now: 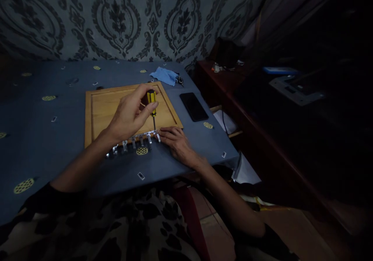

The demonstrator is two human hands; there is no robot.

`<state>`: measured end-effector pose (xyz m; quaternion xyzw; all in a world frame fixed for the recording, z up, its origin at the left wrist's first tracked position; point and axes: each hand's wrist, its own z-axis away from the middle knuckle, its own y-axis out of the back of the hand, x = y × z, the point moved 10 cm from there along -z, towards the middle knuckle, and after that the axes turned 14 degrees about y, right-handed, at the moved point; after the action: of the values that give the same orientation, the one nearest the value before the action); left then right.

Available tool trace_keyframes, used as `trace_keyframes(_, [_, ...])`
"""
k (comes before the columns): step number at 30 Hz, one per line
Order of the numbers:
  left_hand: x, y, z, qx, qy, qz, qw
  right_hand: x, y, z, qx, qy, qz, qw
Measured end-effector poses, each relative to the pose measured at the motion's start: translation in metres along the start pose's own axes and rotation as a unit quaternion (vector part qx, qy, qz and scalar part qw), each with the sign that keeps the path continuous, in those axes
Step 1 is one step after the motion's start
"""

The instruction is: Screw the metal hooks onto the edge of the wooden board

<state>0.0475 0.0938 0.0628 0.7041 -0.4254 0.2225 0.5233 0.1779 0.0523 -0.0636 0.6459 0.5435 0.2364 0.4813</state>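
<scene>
My left hand [128, 115] is closed around the yellow-and-black handle of a screwdriver [152, 103], which stands nearly upright. Its shaft points down at the right end of a metal hook rail [141, 140]; whether the tip sits in a screw is too small to tell. That rail lies along the near edge of a framed wooden board [101, 113], with several shiny hooks hanging toward me. At the rail's right end, my right hand [179, 146] lies low, its fingers together and pressed on the rail and the board's near corner.
A black phone [194, 107] lies right of the board on the blue patterned tablecloth [58, 136]. Beyond the board are a blue cloth [164, 76] and a small dark-handled tool [180, 80]. A dark red desk [247, 113] with an open drawer [234, 133] stands at the right.
</scene>
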Motion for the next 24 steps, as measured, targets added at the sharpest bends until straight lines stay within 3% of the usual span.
trace_keyframes(10, [0.01,-0.011,0.002,-0.013,-0.041,-0.026,0.999,-0.001,0.0,0.001,0.011,0.009,0.007,1.0])
trace_keyframes(24, [0.006,-0.015,0.005,-0.023,-0.032,-0.023,0.999,-0.001,0.002,0.001,0.015,0.006,0.0,1.0])
